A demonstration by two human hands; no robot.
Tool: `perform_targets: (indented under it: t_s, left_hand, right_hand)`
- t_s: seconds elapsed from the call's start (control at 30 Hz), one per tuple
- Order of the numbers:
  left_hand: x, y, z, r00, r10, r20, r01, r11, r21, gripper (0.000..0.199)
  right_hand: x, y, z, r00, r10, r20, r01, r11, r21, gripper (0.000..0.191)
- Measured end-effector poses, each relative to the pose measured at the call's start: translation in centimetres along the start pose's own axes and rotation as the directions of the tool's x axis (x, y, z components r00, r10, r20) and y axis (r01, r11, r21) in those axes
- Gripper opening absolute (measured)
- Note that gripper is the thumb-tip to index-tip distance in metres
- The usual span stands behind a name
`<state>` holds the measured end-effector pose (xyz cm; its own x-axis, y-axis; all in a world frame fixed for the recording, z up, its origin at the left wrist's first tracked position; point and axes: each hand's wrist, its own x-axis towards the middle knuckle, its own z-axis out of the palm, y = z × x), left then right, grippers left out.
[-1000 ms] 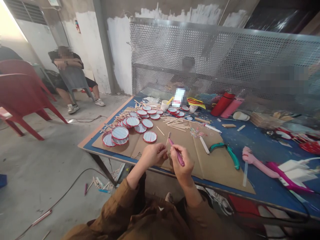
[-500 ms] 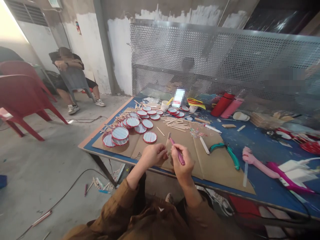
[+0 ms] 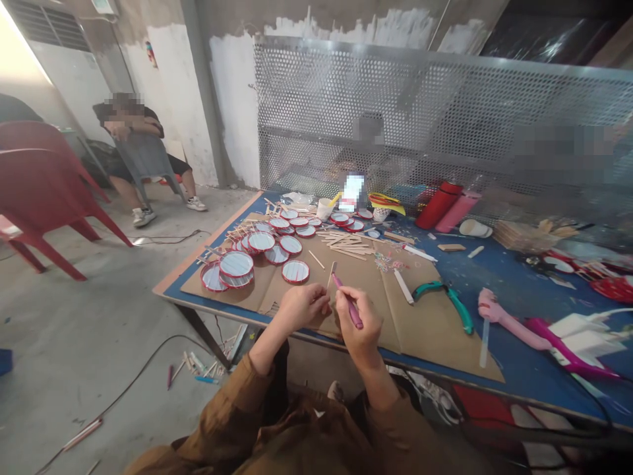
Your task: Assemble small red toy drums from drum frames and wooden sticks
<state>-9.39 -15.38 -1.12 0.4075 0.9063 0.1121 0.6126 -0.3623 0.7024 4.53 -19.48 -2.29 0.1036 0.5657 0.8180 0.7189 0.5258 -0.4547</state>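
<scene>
My left hand [image 3: 303, 305] is closed, pinching a thin wooden stick [image 3: 329, 278] that stands up from the fingertips. In my right hand [image 3: 360, 323] is a slim purple pen-like tool [image 3: 352, 309], gripped like a pencil; its tip meets or nearly meets the stick, and I cannot tell which. Both hands are just above the front part of a brown cardboard sheet [image 3: 380, 323]. Beyond them lie a loose wooden stick [image 3: 317, 259] and a pile of flat sticks [image 3: 349, 244]. A round red-rimmed disc [image 3: 295, 271] rests ahead of my left hand.
More red-rimmed discs [image 3: 236, 264] are heaped at left. To the right are teal pliers [image 3: 445, 300], a white marker [image 3: 404, 287], a pink glue gun [image 3: 514, 323] and a red bottle [image 3: 439, 206]. A perforated metal panel [image 3: 316, 99] closes the back. Someone sits on a grey chair [image 3: 143, 155].
The purple tool and my right hand have shifted very slightly left. My left hand keeps its pinch on the stick, and the whole view has drifted a little.
</scene>
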Motion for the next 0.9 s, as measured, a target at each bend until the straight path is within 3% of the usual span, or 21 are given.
perform_targets:
  t_s: [0.23,0.37,0.43,0.57,0.7,0.9]
  left_hand:
    - [-0.08,0.03,-0.12,1.0,-0.004,0.009,0.004,1.0,0.013,0.022]
    - [-0.04,-0.12,-0.03,1.0,0.017,0.022,-0.016,0.999,-0.048,0.022]
    - [0.0,-0.19,0.04,1.0,0.021,0.023,-0.02,0.998,-0.057,0.022]
    - [-0.02,-0.08,-0.01,1.0,0.017,0.002,-0.017,1.0,-0.008,0.024]
    - [-0.14,0.19,-0.23,1.0,0.018,0.012,-0.018,1.0,-0.002,0.025]
    - [-0.11,-0.05,0.08,1.0,0.025,0.006,-0.025,0.999,-0.035,0.021]
  right_hand:
    - [-0.21,-0.06,-0.08,0.997,0.07,-0.038,-0.07,0.998,0.002,0.011]
    - [-0.51,0.08,-0.19,0.982,0.14,-0.128,-0.142,0.99,-0.012,0.009]
    - [-0.5,0.16,-0.17,0.986,0.123,-0.117,-0.126,0.992,-0.016,0.008]
    - [-0.24,0.3,-0.02,1.0,-0.021,-0.018,0.021,1.0,-0.015,0.007]
    - [-0.19,0.38,0.07,0.999,-0.037,0.023,0.037,0.999,-0.011,0.009]
    - [-0.46,0.2,-0.1,0.993,0.026,-0.118,-0.03,0.999,-0.037,0.007]
